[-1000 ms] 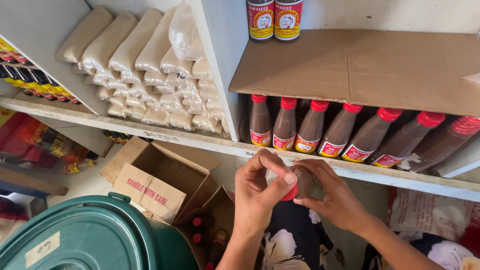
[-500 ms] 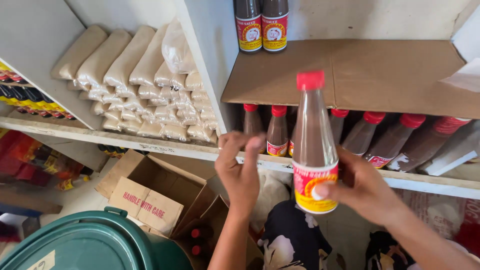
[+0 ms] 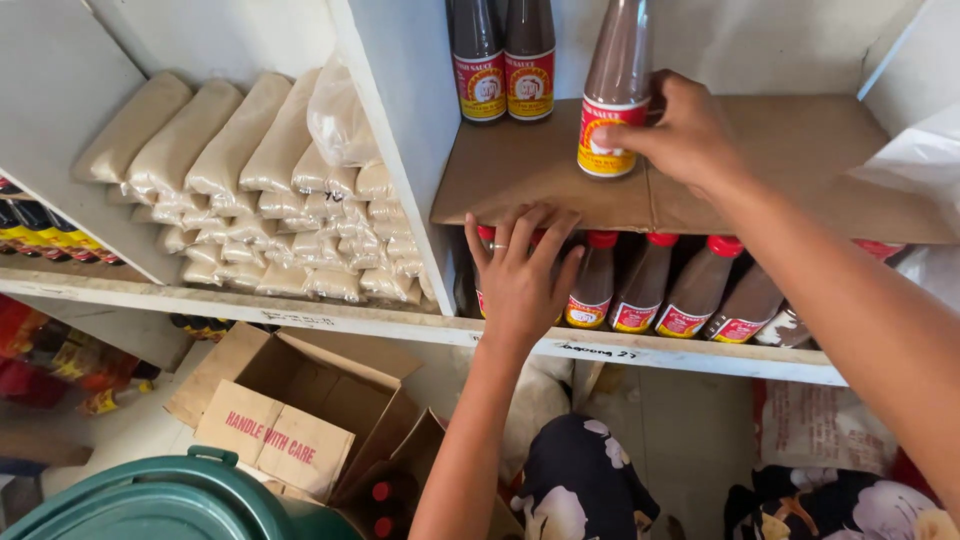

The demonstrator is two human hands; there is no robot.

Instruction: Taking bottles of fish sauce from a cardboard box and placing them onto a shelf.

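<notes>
Your right hand (image 3: pixel 685 135) clasps brown glass sauce bottle (image 3: pixel 612 95), upright on cardboard sheet (image 3: pixel 540 185), front edge. Your left hand (image 3: pixel 520 275), fingers spread, holds nothing, presses red-capped bottle row (image 3: pixel 650 295) beneath.

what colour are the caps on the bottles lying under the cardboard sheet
Red, clearest in the head view: the caps on the bottles below the cardboard sheet.

1. Your right hand (image 3: pixel 680 130) now holds the sauce bottle (image 3: pixel 614 95) up at the cardboard sheet (image 3: pixel 760 170), base touching it; half a second ago the bottle hung in mid-air before the shelves.
2. Your left hand (image 3: pixel 520 275) has left the bottle and now lies spread against the sheet's front edge, over the lower row of bottles (image 3: pixel 660 295).
3. The bottle's red cap is now out of view.
</notes>
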